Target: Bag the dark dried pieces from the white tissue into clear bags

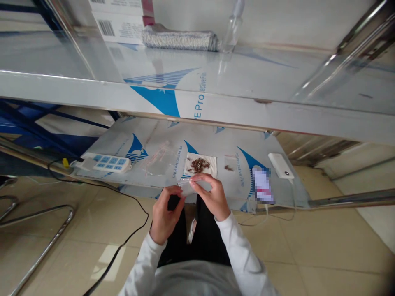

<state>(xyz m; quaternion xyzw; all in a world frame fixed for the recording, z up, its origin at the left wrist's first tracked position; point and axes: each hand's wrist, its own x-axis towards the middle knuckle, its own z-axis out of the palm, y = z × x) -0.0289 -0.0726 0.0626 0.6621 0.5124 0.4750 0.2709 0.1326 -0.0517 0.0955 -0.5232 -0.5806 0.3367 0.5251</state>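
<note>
Between my two hands is a small clear plastic bag (187,188), held at the front edge of the lower shelf. My left hand (166,209) pinches its left side, and my right hand (211,193) pinches its top right edge between thumb and fingers. Just beyond the hands lies a white tissue (212,160) bearing a heap of small brown pieces (199,165), too small to name. To its right rests another small clear bag (229,163) with a few brown pieces in it. Several clear plastic bags (159,158) lie loosely at the left.
A power strip (111,163) sits on the shelf's left end. At the right are a phone (262,185) and a white power bank (280,165) with cables. The upper shelf (231,78) overhangs behind, carrying boxes (120,24), a rolled towel (180,39) and a clear bottle (232,31).
</note>
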